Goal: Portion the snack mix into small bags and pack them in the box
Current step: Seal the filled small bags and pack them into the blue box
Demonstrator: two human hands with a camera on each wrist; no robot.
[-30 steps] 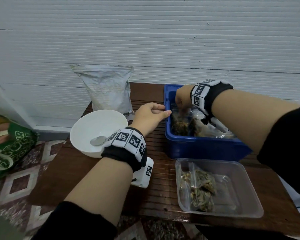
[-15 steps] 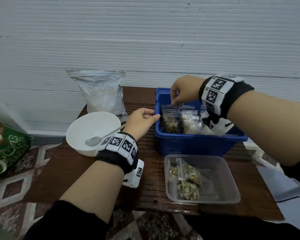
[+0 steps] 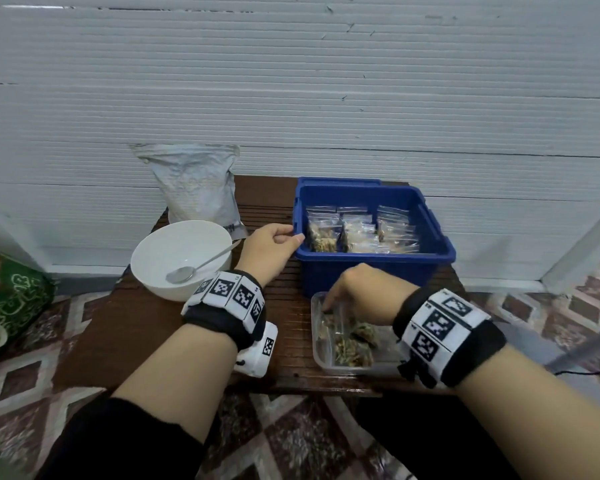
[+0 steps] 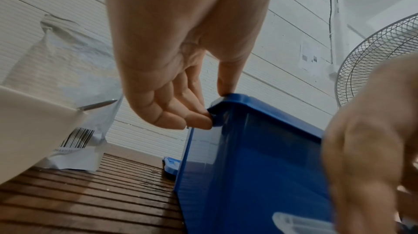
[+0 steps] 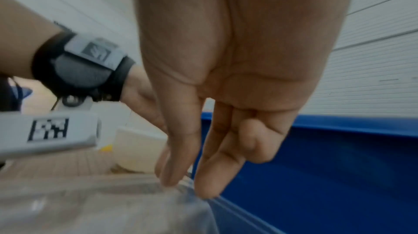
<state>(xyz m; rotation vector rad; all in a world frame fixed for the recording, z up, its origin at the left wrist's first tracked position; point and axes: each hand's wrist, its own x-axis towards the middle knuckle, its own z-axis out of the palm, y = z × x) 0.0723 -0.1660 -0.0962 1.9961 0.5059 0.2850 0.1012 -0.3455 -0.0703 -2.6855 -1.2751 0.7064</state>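
A slatted brown table (image 3: 146, 327) stands against a white ribbed wall (image 3: 326, 98) on patterned floor (image 3: 21, 393). The left hand (image 3: 267, 247) pinches the blue box (image 3: 368, 271) rim at twelve o'clock; the right hand (image 3: 357, 292), fingers straight, reaches into the clear tray (image 3: 317, 351) of filled bags (image 3: 352, 344) at five o'clock.

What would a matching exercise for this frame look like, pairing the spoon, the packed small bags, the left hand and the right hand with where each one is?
Things:
1. spoon
2. packed small bags
3. left hand
4. right hand

Places:
A. reaching down into the clear container
B. standing in rows inside the blue box
C. holding the blue box's near left corner
D. lying in the white bowl

Pairs: 1-D, 2-B, 3-C, 4-A
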